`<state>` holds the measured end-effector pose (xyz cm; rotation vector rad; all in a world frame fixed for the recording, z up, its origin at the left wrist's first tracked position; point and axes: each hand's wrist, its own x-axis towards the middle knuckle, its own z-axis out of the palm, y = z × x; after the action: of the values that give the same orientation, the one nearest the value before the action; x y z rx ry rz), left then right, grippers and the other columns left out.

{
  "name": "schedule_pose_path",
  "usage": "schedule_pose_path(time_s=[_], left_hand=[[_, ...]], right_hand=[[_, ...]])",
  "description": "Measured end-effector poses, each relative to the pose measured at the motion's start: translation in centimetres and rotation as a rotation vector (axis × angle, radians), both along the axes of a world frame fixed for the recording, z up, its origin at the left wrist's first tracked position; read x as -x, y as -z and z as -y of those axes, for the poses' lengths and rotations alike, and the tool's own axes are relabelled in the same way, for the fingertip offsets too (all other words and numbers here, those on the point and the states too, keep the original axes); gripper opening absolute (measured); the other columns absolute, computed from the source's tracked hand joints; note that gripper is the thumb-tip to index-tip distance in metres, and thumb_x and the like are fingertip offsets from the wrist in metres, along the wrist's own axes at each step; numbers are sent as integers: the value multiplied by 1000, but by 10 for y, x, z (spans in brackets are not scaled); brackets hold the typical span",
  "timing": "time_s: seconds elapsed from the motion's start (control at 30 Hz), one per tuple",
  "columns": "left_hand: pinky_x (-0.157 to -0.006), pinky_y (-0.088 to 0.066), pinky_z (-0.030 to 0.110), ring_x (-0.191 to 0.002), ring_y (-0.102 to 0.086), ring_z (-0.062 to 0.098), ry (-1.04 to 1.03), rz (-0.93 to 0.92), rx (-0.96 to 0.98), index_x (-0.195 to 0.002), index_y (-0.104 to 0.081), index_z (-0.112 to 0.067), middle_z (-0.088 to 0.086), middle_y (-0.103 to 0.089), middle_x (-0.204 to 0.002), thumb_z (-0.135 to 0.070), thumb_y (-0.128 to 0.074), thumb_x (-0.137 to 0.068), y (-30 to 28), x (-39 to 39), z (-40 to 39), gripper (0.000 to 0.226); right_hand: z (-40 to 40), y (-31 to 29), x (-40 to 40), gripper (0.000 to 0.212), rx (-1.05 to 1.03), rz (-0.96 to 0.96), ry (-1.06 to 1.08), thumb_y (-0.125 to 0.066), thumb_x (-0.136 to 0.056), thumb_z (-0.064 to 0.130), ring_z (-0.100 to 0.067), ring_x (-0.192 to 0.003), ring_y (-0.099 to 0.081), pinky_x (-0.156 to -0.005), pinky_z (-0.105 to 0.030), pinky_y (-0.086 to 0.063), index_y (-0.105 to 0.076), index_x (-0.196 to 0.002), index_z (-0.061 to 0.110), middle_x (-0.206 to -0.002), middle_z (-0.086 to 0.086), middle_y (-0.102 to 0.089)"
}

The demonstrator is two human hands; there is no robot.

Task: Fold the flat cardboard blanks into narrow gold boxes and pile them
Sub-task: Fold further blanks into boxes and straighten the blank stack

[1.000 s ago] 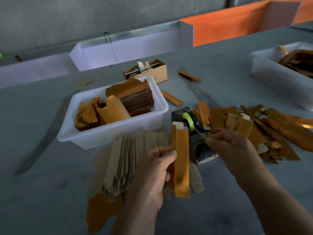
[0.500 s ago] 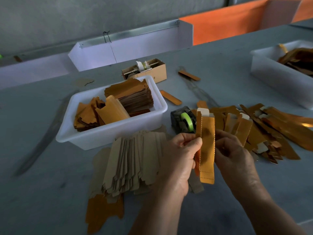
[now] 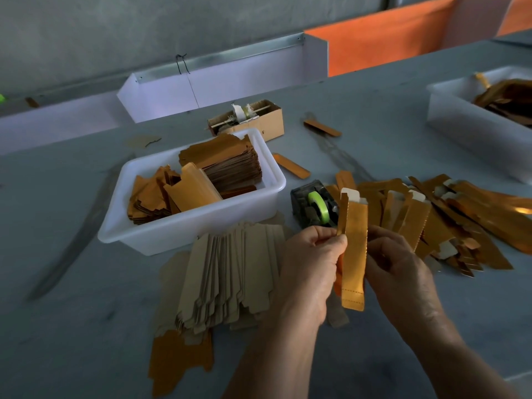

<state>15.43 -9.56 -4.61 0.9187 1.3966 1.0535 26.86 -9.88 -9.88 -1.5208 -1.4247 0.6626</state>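
On my grey counter (image 3: 388, 116), near the middle of the frame, sits a dark tape dispenser (image 3: 312, 204) carrying a roll of green tape (image 3: 318, 203). Further up the frame stands a small open brown carton (image 3: 260, 122) with odds and ends inside. Along the counter's far edge, upper left to centre, runs a white partition (image 3: 230, 82), with an orange panel (image 3: 383, 50) at upper right.
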Motion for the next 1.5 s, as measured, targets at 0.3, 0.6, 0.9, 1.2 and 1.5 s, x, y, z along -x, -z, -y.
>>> schedule_pose_path(time_s=[0.3, 0.6, 0.9, 1.2, 1.5], left_hand=[[-39, -37, 9, -58, -57, 1, 3, -43, 38, -80, -63, -21, -5, -66, -76, -17, -63, -90, -2, 1, -4, 11], [-36, -36, 9, -33, -45, -5, 14, -84, 82, -76, -61, -18, -5, -58, -64, -14, -64, -89, -8, 1, -8, 14], [-40, -33, 14, -49, -50, 4, 44, 1, 67, -75, -65, -19, -3, -65, -68, -11, -68, -85, -9, 8, -4, 13], [-69, -60, 31, -73, -73, 22, 56, 127, 58, -80, -69, -10, 9, -74, -80, -5, -69, -83, -17, 25, 17, 6], [-75, -60, 33, -78, -73, 24, 115, 185, 40, -86, -69, -5, 10, -74, -83, -3, -66, -85, -20, 30, 25, 4]], right_hand=[[-7, -10, 2, 6, -81, 261, 31, -69, -82, 7, 0, -71, -49, -58, -5, -33, -69, -78, 3, -95, 7, -56], [-11, -9, -2, 10, -45, 302, 46, -68, -82, 5, -5, -72, -52, -59, -6, -32, -64, -74, 9, -95, 2, -62], [16, -33, -26, 11, 80, -296, -71, -59, -85, 11, -18, -75, -61, -69, -33, -51, -64, -80, 20, -78, -2, -64], [22, -61, -10, 18, 41, -270, -412, -58, -71, 20, -3, -68, -62, -56, -12, -49, -71, -83, 21, -82, 5, -70], [20, -70, -3, 39, 29, -4, -346, -66, -76, 19, -3, -72, -66, -59, -12, -51, -47, -104, 38, -82, 15, -67]])
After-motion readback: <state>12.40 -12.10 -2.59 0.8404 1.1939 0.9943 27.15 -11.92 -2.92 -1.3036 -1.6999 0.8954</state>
